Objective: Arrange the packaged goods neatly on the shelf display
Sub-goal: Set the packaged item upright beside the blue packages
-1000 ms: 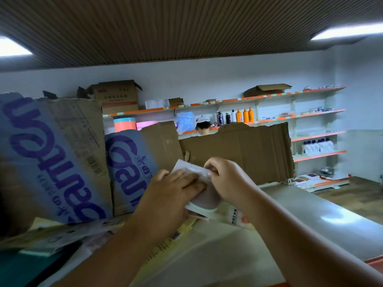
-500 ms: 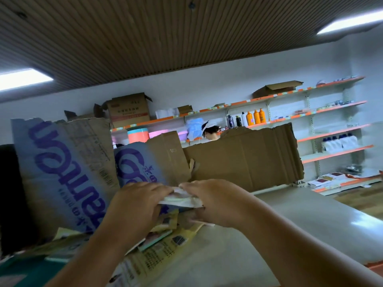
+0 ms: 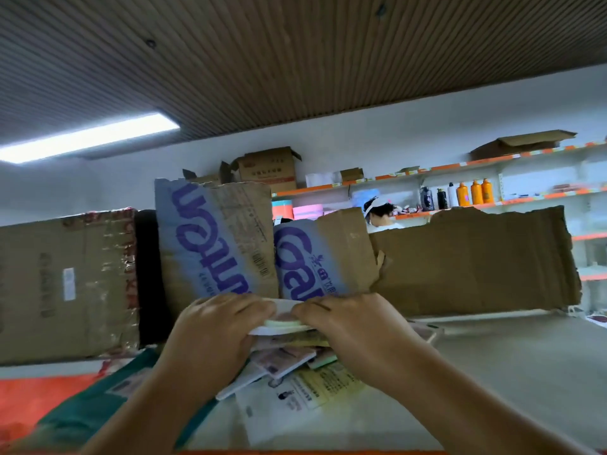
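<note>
Above the heap of flat printed packets (image 3: 289, 359) on the pale shelf top (image 3: 512, 372), a thin white, green-edged packet (image 3: 283, 326) lies level, its long axis left to right, one end pinched in each curled grip, left hand (image 3: 215, 328) and right hand (image 3: 349, 323) equally near.

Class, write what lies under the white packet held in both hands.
Under the white packet: a pile of flat packets, pinkish and yellow-green, on the shelf. The left hand and right hand hide its sides.
</note>
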Tool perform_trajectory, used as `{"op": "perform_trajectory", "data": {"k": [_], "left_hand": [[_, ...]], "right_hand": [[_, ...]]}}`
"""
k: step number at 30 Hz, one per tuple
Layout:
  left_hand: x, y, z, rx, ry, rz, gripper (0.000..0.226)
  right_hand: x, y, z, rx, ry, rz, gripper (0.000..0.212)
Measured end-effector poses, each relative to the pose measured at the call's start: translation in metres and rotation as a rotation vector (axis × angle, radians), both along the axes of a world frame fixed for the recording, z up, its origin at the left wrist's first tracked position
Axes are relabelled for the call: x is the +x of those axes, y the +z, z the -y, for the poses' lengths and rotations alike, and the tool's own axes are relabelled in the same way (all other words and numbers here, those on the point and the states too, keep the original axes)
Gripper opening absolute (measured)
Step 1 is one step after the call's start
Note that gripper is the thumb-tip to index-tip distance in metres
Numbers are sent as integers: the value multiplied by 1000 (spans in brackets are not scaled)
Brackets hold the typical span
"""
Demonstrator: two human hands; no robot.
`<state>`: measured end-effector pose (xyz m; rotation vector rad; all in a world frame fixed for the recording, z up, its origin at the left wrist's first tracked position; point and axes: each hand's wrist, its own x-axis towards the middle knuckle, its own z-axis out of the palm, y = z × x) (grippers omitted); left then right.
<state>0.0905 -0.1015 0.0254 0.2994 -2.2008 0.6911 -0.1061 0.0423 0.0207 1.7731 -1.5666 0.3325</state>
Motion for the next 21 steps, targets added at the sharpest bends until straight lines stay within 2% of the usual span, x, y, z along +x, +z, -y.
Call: {"op": "perform_trajectory", "data": {"k": [3,5,7,12,14,17,21], "left_hand": [[26,0,10,-1,11,-28,35],[55,-6,18,42,8,-20,41],[105,-13,29,100,48,4,41],[223,-28,52,203,205,12,50],[269,-32,63,218,260,-5,46],[340,-43,80,236,330,-21,38],[419,-62,97,284,417,-30,32]], "right_hand": [[21,-9,11,-28,54,22,61],[43,-11,25,-65,93,48,66],[88,-14,46,-48,131,73,71],[196,-24,100,10,239,67,65],[236,-31,123,9,259,98,66],[302,-40,153,24,359,133,46],[377,-59,188,-22,426,133,52]]}}
